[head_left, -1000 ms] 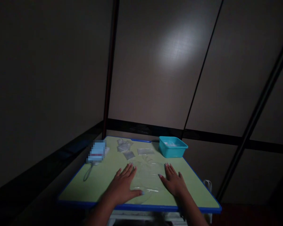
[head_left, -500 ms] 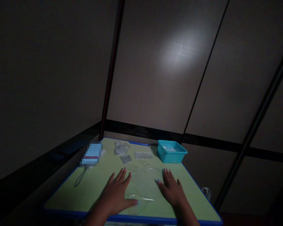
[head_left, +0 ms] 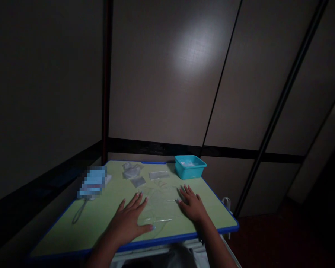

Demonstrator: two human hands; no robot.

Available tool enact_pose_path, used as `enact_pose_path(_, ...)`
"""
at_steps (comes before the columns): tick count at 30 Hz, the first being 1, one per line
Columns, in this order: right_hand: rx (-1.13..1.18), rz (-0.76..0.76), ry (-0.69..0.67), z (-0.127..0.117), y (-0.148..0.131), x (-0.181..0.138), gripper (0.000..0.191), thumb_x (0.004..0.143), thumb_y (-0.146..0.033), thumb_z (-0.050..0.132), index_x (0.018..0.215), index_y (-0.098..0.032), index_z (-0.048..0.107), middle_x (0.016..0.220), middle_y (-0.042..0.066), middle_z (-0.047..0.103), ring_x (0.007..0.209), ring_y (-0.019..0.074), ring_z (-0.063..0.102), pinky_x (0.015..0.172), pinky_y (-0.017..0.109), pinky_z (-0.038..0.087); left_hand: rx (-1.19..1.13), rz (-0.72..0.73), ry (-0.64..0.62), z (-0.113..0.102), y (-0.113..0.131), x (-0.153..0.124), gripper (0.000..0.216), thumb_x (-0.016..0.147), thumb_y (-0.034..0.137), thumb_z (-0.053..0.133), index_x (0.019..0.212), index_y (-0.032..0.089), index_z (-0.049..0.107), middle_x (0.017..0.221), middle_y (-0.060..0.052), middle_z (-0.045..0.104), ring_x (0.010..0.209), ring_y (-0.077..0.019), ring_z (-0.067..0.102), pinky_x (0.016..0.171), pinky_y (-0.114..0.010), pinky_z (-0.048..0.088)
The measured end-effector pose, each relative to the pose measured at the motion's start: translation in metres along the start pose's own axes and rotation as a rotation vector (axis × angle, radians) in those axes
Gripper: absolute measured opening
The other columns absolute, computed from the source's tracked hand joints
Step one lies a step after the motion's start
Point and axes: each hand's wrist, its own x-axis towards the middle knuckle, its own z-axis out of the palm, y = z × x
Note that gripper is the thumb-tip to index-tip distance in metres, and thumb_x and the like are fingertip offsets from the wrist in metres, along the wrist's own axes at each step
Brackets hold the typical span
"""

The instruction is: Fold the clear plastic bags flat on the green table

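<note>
A clear plastic bag or sheet (head_left: pixel 163 204) lies spread on the light green table (head_left: pixel 100 212) in front of me. Its outline is faint against the tabletop. On its left edge rests my left hand (head_left: pixel 127 221), fingers spread and thumb stretched over the plastic. My right hand (head_left: pixel 192 204) lies at the right edge of the plastic, palm down with fingers apart. Neither hand grips anything. Just beyond the plastic are a small flat grey packet (head_left: pixel 139 181) and a longer clear packet (head_left: pixel 159 175).
A turquoise basket (head_left: pixel 191 172) with clear plastic items inside stands at the back right. Crumpled clear bags (head_left: pixel 131 171) lie at the back left. A blurred-out blue item (head_left: pixel 92 181) with a strap loop (head_left: pixel 79 212) sits on the left edge. Wall panels (head_left: pixel 156 93) rise behind the table.
The view has shifted, so the table and basket sit further left and higher. Both hands stay flat on the plastic with fingers spread, hardly moving against the table.
</note>
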Motion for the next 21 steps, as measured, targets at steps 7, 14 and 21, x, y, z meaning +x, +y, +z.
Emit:
enact_pose_path(7,-0.078,0.023,-0.065,-0.004,-0.01,-0.001,0.061,0.083,-0.06,0.026,0.137,-0.03,0.024,0.146,0.001,0.013,0.134,0.0204,0.004,0.102,0.053,0.009,0.009,-0.011,-0.004,0.001,0.001,0.002,0.092,0.061,0.074,0.045,0.137,0.029,0.02,0.146,-0.004,0.008,0.134,-0.0252,0.002,0.105,-0.053,0.001)
enact_pose_path(14,-0.168,0.032,-0.111,-0.005,-0.014,0.0,0.059,0.086,-0.058,0.013,0.138,-0.032,0.016,0.147,0.001,0.008,0.134,0.021,0.0,0.101,0.055,0.009,0.002,-0.018,0.008,-0.001,0.003,0.001,0.087,0.067,0.074,0.036,0.138,0.027,0.019,0.146,-0.005,0.009,0.135,-0.0242,0.003,0.105,-0.053,0.003)
enact_pose_path(21,-0.124,0.063,-0.029,0.005,-0.004,0.005,0.057,0.087,-0.056,0.011,0.139,-0.031,0.014,0.147,-0.001,0.005,0.134,0.0171,0.001,0.102,0.05,0.013,0.048,-0.119,0.163,0.0,0.006,0.001,0.077,0.074,0.071,0.026,0.138,0.028,0.021,0.147,-0.005,0.012,0.134,-0.0267,-0.002,0.104,-0.054,0.004)
